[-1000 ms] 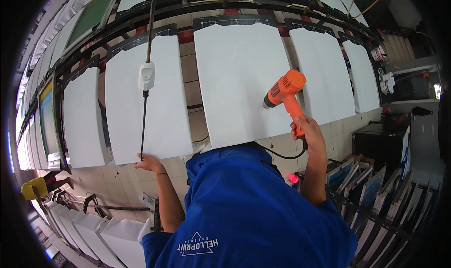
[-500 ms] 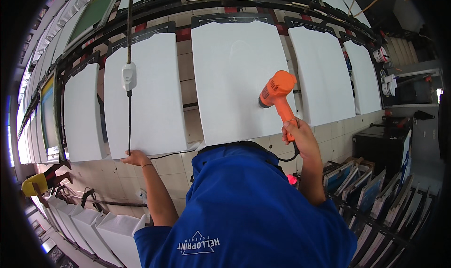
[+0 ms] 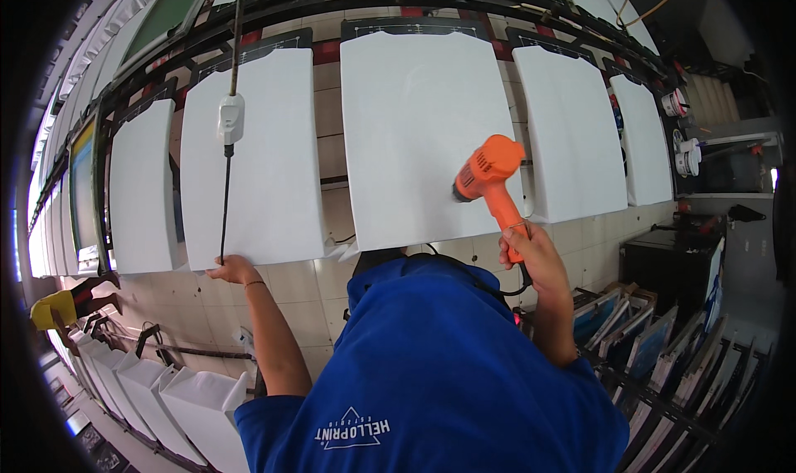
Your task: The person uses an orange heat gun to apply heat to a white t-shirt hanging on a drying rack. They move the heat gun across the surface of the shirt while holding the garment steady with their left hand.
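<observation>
My right hand (image 3: 535, 257) is closed around the handle of an orange heat gun (image 3: 495, 164). The gun's dark nozzle points left, over the near right part of a wide board covered in white fabric (image 3: 414, 116). Whether the nozzle touches the fabric I cannot tell. At the near edge of another white-covered board (image 3: 278, 158) to the left, my left hand (image 3: 236, 271) pinches a black power cord (image 3: 225, 203). That cord runs down from a white plug connector (image 3: 232, 118) hanging over the board.
More white-covered boards (image 3: 576, 133) stand in a row on both sides. A rack of framed screens (image 3: 655, 336) is at the lower right, below a black cabinet (image 3: 667, 257). Far left, a person in yellow (image 3: 54, 309) is nearby. White-covered boards (image 3: 203, 411) also stand behind, lower left.
The heat gun has come slightly nearer to me over the middle board. My left hand has shifted a little left and up, still on the cord. The whole view has tilted slightly.
</observation>
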`<state>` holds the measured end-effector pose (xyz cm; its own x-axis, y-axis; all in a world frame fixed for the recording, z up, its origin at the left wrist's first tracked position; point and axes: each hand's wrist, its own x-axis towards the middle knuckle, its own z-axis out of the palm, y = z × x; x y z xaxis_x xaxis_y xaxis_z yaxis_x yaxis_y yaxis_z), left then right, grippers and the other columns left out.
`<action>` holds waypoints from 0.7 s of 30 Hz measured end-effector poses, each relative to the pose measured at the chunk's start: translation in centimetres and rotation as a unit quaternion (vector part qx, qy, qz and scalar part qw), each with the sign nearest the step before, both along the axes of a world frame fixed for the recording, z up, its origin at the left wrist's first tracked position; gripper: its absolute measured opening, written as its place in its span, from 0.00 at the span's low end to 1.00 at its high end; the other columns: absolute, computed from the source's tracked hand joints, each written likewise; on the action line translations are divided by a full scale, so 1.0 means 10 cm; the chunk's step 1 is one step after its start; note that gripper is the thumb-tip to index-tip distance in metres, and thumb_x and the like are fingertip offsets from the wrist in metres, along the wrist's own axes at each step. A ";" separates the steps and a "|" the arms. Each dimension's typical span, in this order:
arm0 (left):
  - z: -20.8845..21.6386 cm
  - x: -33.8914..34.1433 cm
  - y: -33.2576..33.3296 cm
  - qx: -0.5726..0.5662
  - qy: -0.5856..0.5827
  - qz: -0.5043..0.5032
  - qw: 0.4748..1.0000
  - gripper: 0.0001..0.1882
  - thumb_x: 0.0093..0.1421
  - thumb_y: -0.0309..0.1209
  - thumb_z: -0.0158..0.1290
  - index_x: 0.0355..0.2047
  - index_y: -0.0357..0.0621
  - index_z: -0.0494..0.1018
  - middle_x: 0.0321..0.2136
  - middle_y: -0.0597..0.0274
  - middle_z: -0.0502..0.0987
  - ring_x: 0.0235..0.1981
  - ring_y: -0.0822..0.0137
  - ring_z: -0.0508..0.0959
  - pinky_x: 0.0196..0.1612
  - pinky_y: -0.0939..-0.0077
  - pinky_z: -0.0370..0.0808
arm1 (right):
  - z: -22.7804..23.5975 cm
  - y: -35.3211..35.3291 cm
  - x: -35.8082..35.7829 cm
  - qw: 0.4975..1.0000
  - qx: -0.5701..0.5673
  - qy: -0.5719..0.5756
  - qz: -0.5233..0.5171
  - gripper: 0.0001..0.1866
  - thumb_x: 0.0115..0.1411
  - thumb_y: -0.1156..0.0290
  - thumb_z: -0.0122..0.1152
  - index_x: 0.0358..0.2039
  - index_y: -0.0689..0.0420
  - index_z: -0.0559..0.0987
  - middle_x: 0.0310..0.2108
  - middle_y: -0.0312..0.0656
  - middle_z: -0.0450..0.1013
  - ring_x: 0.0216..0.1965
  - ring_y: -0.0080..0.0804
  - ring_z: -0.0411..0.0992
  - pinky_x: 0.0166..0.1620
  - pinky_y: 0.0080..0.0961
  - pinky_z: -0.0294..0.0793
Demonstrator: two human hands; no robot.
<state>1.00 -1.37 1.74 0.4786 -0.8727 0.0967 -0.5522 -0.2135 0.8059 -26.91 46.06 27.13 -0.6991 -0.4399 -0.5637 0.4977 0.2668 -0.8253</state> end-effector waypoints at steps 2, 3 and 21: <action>0.07 -0.05 0.05 0.026 0.026 -0.009 0.999 0.29 0.67 0.33 0.36 0.61 0.24 0.44 0.57 0.28 0.58 0.53 0.39 0.68 0.57 0.57 0.69 | -0.03 -0.02 -0.03 1.000 -0.018 -0.015 0.004 0.14 0.61 0.63 0.56 0.37 0.62 0.71 0.25 0.36 0.69 0.23 0.22 0.69 0.26 0.21 0.68; 0.17 -0.06 0.10 0.037 0.038 -0.011 0.999 0.29 0.67 0.33 0.37 0.61 0.24 0.44 0.58 0.28 0.57 0.54 0.39 0.68 0.58 0.57 0.68 | -0.05 -0.05 -0.05 0.999 -0.027 -0.020 0.002 0.15 0.62 0.63 0.56 0.38 0.62 0.70 0.26 0.36 0.69 0.24 0.22 0.69 0.27 0.21 0.69; -0.05 0.97 -0.76 0.021 -0.210 -0.105 0.972 0.20 0.65 0.30 0.39 0.52 0.26 0.65 0.57 0.39 0.61 0.58 0.43 0.61 0.59 0.55 0.61 | -0.05 -0.44 0.07 0.998 -0.026 -0.036 0.040 0.12 0.63 0.64 0.55 0.36 0.61 0.70 0.25 0.35 0.70 0.23 0.22 0.69 0.27 0.21 0.69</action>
<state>10.73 -8.96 1.20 0.2153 -0.9542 0.2076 -0.8652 -0.0878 0.4936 -26.23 41.62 26.64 -0.6194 -0.5218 -0.5866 0.5351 0.2661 -0.8018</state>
